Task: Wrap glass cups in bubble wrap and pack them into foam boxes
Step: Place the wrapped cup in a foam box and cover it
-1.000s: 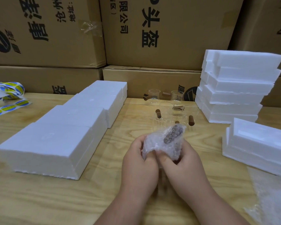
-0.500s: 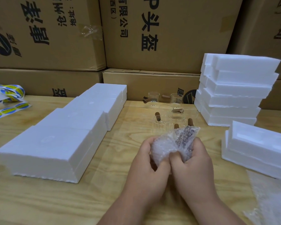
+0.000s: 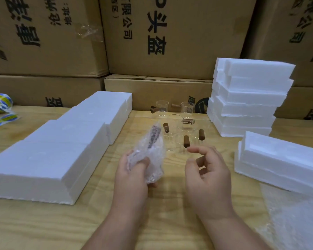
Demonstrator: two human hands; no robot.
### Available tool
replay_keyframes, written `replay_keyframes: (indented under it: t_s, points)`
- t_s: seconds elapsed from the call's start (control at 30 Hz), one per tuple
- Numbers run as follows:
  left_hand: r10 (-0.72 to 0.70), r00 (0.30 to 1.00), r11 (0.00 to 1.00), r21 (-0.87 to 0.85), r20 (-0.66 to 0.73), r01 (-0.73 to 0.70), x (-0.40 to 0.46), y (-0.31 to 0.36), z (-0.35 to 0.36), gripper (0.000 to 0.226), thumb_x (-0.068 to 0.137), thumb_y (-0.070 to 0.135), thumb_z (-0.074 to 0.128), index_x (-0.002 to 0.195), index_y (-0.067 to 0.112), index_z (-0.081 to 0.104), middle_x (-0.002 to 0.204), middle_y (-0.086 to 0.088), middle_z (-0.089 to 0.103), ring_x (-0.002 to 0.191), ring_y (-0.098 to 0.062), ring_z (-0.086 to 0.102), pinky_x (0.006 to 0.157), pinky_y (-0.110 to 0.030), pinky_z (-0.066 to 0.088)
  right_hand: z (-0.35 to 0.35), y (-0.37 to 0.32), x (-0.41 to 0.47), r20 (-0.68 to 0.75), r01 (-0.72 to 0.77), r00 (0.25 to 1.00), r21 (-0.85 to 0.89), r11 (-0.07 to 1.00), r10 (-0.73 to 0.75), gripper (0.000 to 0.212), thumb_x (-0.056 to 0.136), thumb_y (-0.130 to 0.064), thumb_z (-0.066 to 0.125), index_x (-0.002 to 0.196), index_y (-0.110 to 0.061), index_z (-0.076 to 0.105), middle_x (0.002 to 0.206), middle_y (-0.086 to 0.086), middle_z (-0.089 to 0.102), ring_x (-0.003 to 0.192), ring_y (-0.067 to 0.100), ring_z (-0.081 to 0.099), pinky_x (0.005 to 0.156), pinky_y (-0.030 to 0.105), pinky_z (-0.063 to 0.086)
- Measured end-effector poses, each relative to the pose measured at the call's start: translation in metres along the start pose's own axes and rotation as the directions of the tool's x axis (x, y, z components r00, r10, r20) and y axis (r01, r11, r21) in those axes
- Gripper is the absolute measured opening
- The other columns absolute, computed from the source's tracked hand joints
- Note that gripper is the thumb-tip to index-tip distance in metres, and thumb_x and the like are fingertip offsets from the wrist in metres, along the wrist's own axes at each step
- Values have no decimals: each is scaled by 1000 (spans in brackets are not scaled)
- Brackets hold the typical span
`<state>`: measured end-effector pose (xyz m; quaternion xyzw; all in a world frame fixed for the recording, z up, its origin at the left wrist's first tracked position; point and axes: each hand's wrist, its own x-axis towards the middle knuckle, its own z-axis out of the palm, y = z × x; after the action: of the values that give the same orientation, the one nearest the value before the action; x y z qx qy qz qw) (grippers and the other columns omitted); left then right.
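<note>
My left hand gripped the wrapped cup just above the bench, thumb pressed into the bubble wrap; my right hand hung loosely curled beside it, holding nothing. I judged the bundle light, cushioned but still fragile, best held around its body, not the handle. Beyond waited bare glass cups, slippery-looking, between the foam boxes.
</note>
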<state>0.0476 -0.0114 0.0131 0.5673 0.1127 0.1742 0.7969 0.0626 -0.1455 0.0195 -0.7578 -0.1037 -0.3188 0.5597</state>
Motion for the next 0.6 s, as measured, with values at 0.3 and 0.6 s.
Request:
replay_keyframes:
  t_s: [0.3,0.6]
  points:
    - [-146,984,932,-320,103,172,10,5,-8,52,84,36,73,130,23,55,113,-4,66,72,-16,68,51,-23,48,-24,24,14,-285,-252,942,-256,933,176,41,89,-10,58,126,-26,63,153,-5,29,93,-9,53,73,28,40]
    - [55,996,986,-163,76,-42,12,-3,-5,69,65,28,85,130,28,60,87,9,70,70,-8,62,57,-22,49,-30,29,16,-274,-350,929,-429,833,250,45,92,-13,54,135,-25,57,158,-5,17,119,32,58,81,32,45]
